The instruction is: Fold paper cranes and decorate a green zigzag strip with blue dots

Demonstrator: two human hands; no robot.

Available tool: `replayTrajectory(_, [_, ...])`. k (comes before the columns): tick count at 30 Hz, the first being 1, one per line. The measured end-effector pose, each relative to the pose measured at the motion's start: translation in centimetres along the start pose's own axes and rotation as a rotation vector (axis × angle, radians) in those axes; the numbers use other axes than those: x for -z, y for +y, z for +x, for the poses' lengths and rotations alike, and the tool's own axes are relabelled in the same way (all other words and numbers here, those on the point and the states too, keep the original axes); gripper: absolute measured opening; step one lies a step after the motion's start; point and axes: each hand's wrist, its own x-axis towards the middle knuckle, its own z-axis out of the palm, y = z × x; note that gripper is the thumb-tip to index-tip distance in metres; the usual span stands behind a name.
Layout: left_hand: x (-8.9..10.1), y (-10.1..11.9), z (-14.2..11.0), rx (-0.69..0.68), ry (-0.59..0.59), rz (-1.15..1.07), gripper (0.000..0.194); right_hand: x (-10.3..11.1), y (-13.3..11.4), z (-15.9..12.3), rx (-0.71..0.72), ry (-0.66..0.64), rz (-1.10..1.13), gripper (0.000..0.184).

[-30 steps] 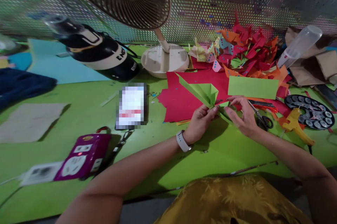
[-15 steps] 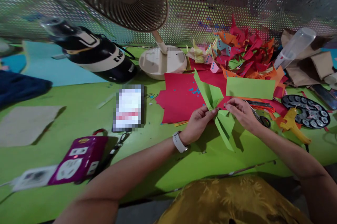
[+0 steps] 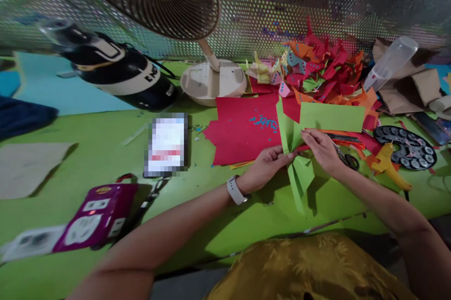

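My left hand [image 3: 266, 166], with a white watch on its wrist, pinches a folded piece of light green paper [image 3: 301, 178] at its gathered middle. The paper fans out above and below my thumb in creased, pointed flaps. Just right of it, my right hand [image 3: 322, 150] is closed, thumb and fingertips together beside the paper's upper flap. What lies between those fingertips is too small to make out. Under and behind the hands is red paper [image 3: 239, 126] sprinkled with tiny blue bits. A flat green paper strip [image 3: 333, 118] rests beyond my right hand.
Scissors [image 3: 348, 159], a yellow glue gun [image 3: 389, 168] and a round black palette [image 3: 405, 147] lie at right. Behind is a heap of colored paper pieces [image 3: 317, 65]. A fan [image 3: 211, 81], bottle [image 3: 127, 74], phone [image 3: 167, 142] and purple power strip [image 3: 98, 213] stand or lie leftward.
The green paper has turned more upright in my left hand, its top flap swinging right. My right fingertips have risen slightly from near my left thumb. The whole view has shifted a little.
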Motion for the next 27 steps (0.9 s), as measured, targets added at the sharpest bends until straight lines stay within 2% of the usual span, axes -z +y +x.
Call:
replayTrajectory(1, [0.1,0.2,0.1,-0.003,0.023,-0.027,0.033,0.2,0.1,0.0,0.065,0.023,-0.036,0.023])
replayTrajectory(3, [0.4,0.7,0.2,0.015,0.063,-0.086,0.032,0.6,0.2,-0.1,0.232,0.021,-0.139,0.033])
replayTrajectory(6, [1.0,1.6,0.5,0.067,0.092,-0.131,0.034,1.2,0.0,-0.1,0.491,-0.114,-0.317,0.056])
replayTrajectory(9, [1.4,2.3,0.5,0.074,0.073,-0.112,0.034,1.6,-0.3,-0.1,0.669,-0.223,-0.392,0.058])
replayTrajectory(15, [1.9,3.0,0.4,0.154,0.001,-0.059,0.034,2.1,-0.4,0.2,0.857,-0.201,-0.574,0.044])
replayTrajectory(19, [2.3,2.8,0.8,0.143,0.027,-0.057,0.030,2.5,-0.7,0.1,0.921,-0.264,-0.635,0.042])
replayTrajectory(23, [2.2,2.8,1.1,0.143,0.042,-0.073,0.030,2.3,-0.9,-0.3,0.947,-0.345,-0.720,0.050])
replayTrajectory(27, [2.0,2.9,1.1,0.178,-0.006,-0.087,0.032,1.5,-0.6,-1.0,1.086,-0.423,-0.865,0.043])
